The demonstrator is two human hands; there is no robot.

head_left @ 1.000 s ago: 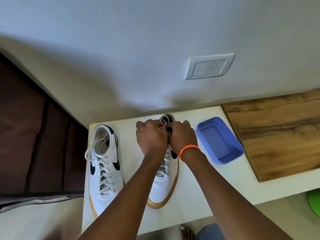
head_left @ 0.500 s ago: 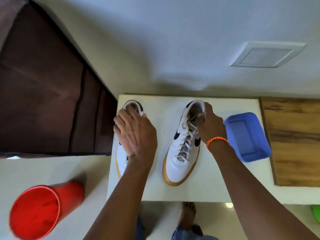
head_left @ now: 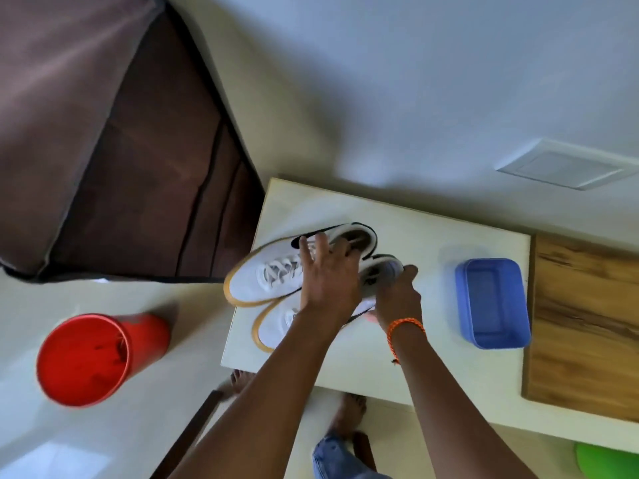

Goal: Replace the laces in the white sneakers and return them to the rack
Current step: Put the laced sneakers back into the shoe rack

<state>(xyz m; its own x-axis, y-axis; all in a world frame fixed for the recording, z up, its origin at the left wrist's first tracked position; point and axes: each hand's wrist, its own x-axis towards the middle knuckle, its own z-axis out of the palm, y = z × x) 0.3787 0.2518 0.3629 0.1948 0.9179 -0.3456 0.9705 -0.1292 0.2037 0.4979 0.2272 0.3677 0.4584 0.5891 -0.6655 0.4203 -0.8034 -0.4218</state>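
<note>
Sneakers gathered at the table's (head_left: 449, 233) left edge, both laced.
Right hand (head_left: 397, 299) clamps lower sneaker's (head_left: 276, 323) heel; left hand (head_left: 328, 278) splayed over upper sneaker (head_left: 262, 274), unsecured. Toes overhang — upper one could slide toward red bucket (head_left: 86, 357).

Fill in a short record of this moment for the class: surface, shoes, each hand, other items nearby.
surface: white table
upper sneaker: white, gum sole, laced, toe pointing left
lower sneaker: beside it, partly under the arms
left hand: fingers spread over the upper sneaker's collar
right hand: grips the lower sneaker's heel
blue plastic tub: on the table, right of the shoes
wooden board: at the table's right end
red bucket: on the floor, left
</note>
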